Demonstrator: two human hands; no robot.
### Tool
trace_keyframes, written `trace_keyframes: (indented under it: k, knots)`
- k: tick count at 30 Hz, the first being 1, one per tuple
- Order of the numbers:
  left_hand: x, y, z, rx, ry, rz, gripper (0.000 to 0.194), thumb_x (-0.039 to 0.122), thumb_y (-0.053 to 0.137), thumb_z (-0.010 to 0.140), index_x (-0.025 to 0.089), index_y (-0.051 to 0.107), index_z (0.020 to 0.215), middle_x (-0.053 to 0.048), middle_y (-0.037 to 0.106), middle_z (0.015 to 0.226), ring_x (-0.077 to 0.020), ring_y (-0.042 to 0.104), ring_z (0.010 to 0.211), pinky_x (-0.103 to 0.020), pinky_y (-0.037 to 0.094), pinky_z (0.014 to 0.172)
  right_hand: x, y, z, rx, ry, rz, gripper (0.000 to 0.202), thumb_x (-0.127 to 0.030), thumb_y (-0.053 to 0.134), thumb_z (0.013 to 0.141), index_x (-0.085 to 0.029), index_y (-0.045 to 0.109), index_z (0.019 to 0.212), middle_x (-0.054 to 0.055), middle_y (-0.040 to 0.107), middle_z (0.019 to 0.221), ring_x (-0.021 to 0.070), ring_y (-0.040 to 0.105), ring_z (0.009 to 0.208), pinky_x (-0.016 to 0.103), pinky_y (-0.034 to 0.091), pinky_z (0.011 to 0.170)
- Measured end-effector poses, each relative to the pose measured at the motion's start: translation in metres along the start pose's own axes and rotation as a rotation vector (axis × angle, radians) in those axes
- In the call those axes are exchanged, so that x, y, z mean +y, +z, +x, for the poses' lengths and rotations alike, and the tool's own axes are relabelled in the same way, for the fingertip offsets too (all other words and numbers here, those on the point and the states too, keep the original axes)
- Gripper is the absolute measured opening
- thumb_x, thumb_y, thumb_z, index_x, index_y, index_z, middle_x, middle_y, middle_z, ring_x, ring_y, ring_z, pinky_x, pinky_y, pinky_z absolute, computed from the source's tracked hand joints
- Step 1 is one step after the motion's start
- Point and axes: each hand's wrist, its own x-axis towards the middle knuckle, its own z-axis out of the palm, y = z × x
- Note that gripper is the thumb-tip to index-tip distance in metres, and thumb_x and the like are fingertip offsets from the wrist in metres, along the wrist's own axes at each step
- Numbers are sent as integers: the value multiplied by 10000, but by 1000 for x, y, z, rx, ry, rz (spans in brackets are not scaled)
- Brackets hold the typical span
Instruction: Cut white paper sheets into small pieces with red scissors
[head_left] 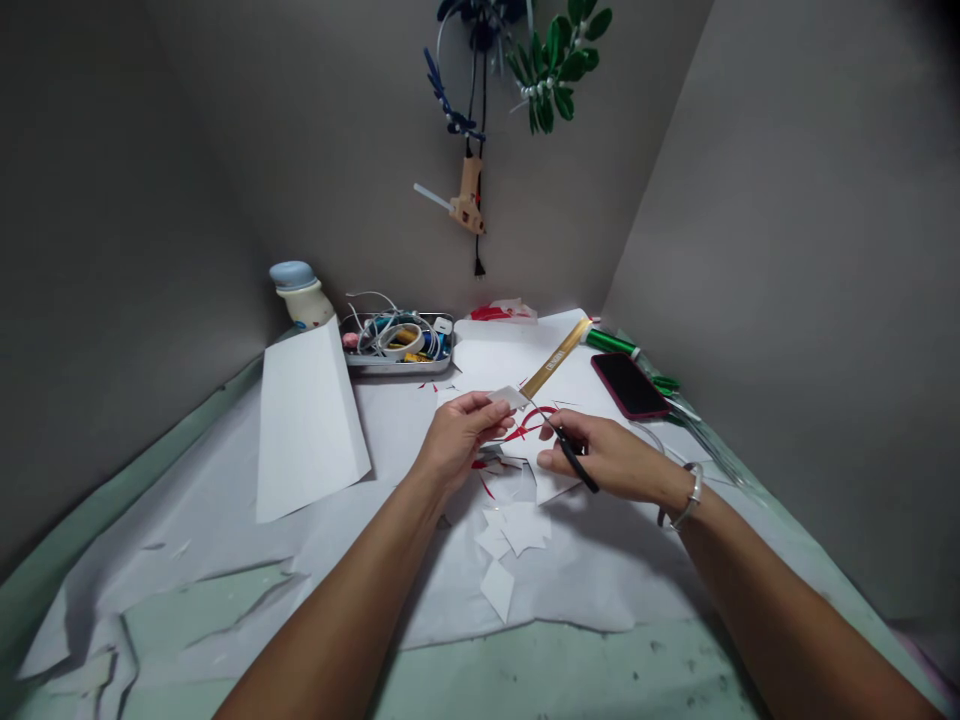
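Note:
Between the thumb and fingers of my left hand (472, 425) is a small piece of white paper (508, 397). My right hand (589, 450) grips a slim black-handled cutting tool (574, 462), whose thin tip points up and left, close to the paper. I cannot make out whether the tip touches it. Just beyond the paper lies a gold strip (556, 358) with lettering, slanting up to the right. Red strips (538, 420) are on the white sheet below my fingers. Several cut white paper pieces (517, 527) lie nearer to me, one of them diamond-shaped (498, 590).
A metal tray (401, 368) with tape and wire stands at the back, beside a blue-lidded jar (300, 290). Folded white card (311, 430) lies left. A phone (628, 385) and green roll (611, 342) lie right. A glue gun (469, 195) hangs on the wall.

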Motion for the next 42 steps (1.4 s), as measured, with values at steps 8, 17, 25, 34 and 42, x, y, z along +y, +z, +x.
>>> trace_keyframes:
  k: [8,17,25,34,42]
  knots:
    - [-1,-3,2,-4,1,13,228,250,782,630,122,630,741,-10,639,688,-98,608,639,-224,467,658,1,3,0,23,-16,-52,246,-477,589,771,-240,574,839,-34,543,677,138,463,603,248,368,572]
    - [-3,-6,4,-59,7,19,205,252,763,662,114,634,741,-18,638,699,-95,595,633,-216,453,643,-4,2,-1,20,-19,-111,298,-494,592,760,-227,586,893,-25,564,710,133,479,623,244,375,602]
    - [-3,-5,3,-69,-2,11,199,240,764,659,114,636,745,-20,644,705,-101,602,634,-227,462,655,-5,3,-2,38,-14,-111,317,-510,579,767,-226,578,909,-18,573,737,138,488,647,246,383,615]
    - [-2,-5,3,-67,-7,8,211,242,774,646,114,634,739,-24,652,714,-99,604,633,-225,462,650,-6,3,-1,44,-16,-117,309,-504,583,765,-224,571,895,-21,567,725,135,485,634,247,384,614]
    - [-2,-5,3,-69,2,7,190,224,763,661,114,631,743,-11,640,706,-87,597,623,-209,463,643,-7,3,-2,53,-24,-108,295,-489,591,757,-223,575,882,-25,560,707,133,482,625,241,381,602]
